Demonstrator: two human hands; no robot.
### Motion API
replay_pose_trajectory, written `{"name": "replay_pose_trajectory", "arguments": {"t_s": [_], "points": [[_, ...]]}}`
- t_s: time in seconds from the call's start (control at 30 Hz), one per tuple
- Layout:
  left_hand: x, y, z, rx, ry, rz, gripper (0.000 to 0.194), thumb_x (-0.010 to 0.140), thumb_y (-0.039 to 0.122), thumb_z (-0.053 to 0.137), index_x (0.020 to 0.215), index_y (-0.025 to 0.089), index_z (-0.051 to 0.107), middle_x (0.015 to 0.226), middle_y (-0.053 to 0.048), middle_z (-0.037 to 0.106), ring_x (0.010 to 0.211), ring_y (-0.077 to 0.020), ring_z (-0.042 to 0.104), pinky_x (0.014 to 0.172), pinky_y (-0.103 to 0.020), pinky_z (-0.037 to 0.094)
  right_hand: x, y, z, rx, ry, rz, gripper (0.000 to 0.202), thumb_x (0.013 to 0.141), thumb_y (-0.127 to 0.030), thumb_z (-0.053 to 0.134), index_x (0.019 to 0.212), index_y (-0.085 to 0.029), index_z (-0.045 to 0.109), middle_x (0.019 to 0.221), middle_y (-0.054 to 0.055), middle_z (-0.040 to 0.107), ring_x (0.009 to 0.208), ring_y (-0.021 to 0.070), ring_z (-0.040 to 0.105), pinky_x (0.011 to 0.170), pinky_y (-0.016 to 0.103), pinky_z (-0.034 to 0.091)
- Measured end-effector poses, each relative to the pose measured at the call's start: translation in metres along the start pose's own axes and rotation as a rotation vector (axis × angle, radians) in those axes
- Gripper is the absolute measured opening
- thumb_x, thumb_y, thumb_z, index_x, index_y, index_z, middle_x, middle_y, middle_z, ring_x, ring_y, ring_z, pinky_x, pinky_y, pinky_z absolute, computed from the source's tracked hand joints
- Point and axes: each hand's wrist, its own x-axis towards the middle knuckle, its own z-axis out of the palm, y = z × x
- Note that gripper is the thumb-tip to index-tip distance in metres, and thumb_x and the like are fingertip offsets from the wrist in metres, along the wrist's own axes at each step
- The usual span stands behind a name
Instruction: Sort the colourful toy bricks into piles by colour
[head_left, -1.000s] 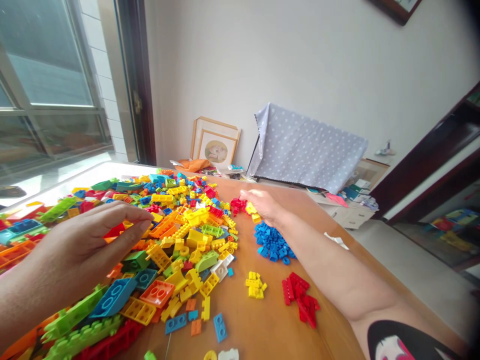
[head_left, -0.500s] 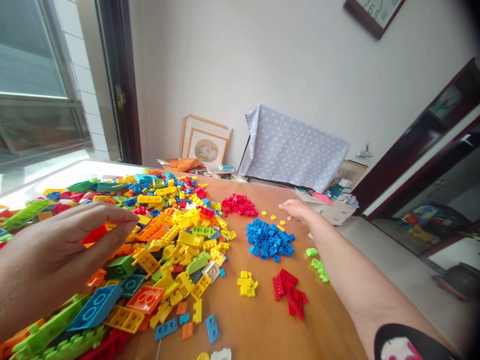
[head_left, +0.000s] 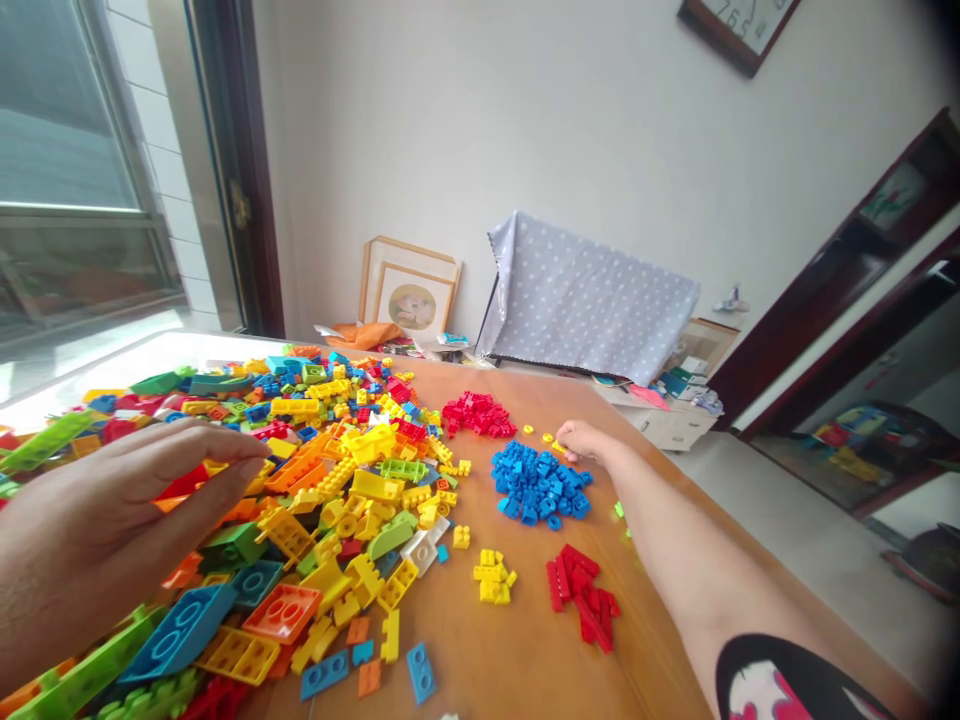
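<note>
My left hand (head_left: 142, 510) hovers over the left part of a big mixed heap of toy bricks (head_left: 300, 500), thumb and fingertips close together; whether anything is between them is hidden. My right hand (head_left: 585, 442) reaches to the far right of the table, its fingers curled down beside small round yellow pieces (head_left: 547, 438). Just nearer than it lies a pile of small blue bricks (head_left: 540, 482). A crimson pile (head_left: 478, 415) sits behind the blue one. Closer to me are a small yellow group (head_left: 493, 577) and a group of red bricks (head_left: 583, 597).
The wooden table (head_left: 517, 650) carries the bricks, with its far edge near a white wall. Beyond it stand framed pictures (head_left: 409, 295) and a grey dotted cloth (head_left: 585, 300) draped over something. Light green pieces (head_left: 619, 510) lie partly behind my right forearm.
My right hand has moved slightly left and nearer, now over a spot where a round yellow piece showed. A small yellow brick now stands apart at the heap's right edge. My left hand hardly moved.
</note>
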Motion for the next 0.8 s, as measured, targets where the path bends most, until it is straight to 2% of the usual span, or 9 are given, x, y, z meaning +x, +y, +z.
{"name": "replay_pose_trajectory", "arguments": {"t_s": [0.1, 0.2, 0.33, 0.57, 0.73, 0.8], "points": [[0.000, -0.004, -0.001, -0.029, -0.012, 0.043, 0.025, 0.091, 0.050, 0.057, 0.107, 0.035, 0.070, 0.107, 0.001, 0.075, 0.094, -0.0236, 0.072, 0.079, -0.032, 0.054, 0.008, -0.014, 0.008, -0.006, 0.016, -0.019, 0.032, 0.090, -0.050, 0.066, 0.095, -0.018, 0.066, 0.055, -0.002, 0.057, 0.047, 0.0116, 0.053, 0.050, 0.022, 0.043], [-0.001, -0.005, 0.000, -0.009, -0.019, 0.055, 0.023, 0.093, 0.048, 0.056, 0.107, 0.035, 0.068, 0.108, 0.001, 0.074, 0.096, -0.0233, 0.071, 0.080, -0.033, 0.053, 0.018, -0.029, 0.018, -0.032, 0.036, -0.048, 0.041, 0.083, -0.056, 0.074, 0.100, -0.020, 0.066, 0.061, -0.003, 0.060, 0.050, 0.0116, 0.054, 0.051, 0.022, 0.044], [-0.002, -0.005, 0.000, 0.040, -0.063, 0.055, 0.027, 0.095, 0.050, 0.053, 0.109, 0.034, 0.068, 0.110, 0.000, 0.074, 0.101, -0.0237, 0.069, 0.086, -0.034, 0.052, 0.027, -0.046, 0.029, -0.065, 0.055, -0.088, 0.040, 0.073, -0.045, 0.087, 0.099, -0.022, 0.067, 0.064, -0.004, 0.062, 0.053, 0.0102, 0.054, 0.053, 0.020, 0.043], [-0.002, -0.006, -0.001, 0.049, -0.024, 0.055, 0.030, 0.094, 0.053, 0.052, 0.109, 0.033, 0.068, 0.107, 0.000, 0.074, 0.095, -0.0225, 0.069, 0.081, -0.032, 0.051, 0.017, -0.048, 0.029, -0.025, -0.004, -0.083, 0.020, 0.075, -0.027, 0.082, 0.081, -0.018, 0.066, 0.050, -0.005, 0.056, 0.045, 0.0112, 0.055, 0.047, 0.019, 0.041], [-0.001, 0.001, -0.002, 0.038, -0.043, 0.045, 0.031, 0.095, 0.053, 0.052, 0.107, 0.031, 0.069, 0.108, -0.001, 0.074, 0.098, -0.0225, 0.068, 0.083, -0.031, 0.050, 0.016, -0.049, 0.026, 0.030, 0.069, -0.125, 0.014, 0.082, -0.024, 0.074, 0.091, -0.019, 0.064, 0.058, -0.005, 0.060, 0.049, 0.0090, 0.058, 0.052, 0.017, 0.046], [0.000, 0.004, -0.003, 0.033, -0.048, 0.037, 0.032, 0.094, 0.054, 0.052, 0.106, 0.030, 0.070, 0.108, -0.001, 0.074, 0.099, -0.0224, 0.068, 0.084, -0.031, 0.050, 0.020, -0.054, 0.027, 0.023, 0.084, -0.160, 0.018, 0.080, -0.024, 0.076, 0.093, -0.020, 0.065, 0.060, -0.005, 0.062, 0.050, 0.0083, 0.058, 0.052, 0.016, 0.046]]}}
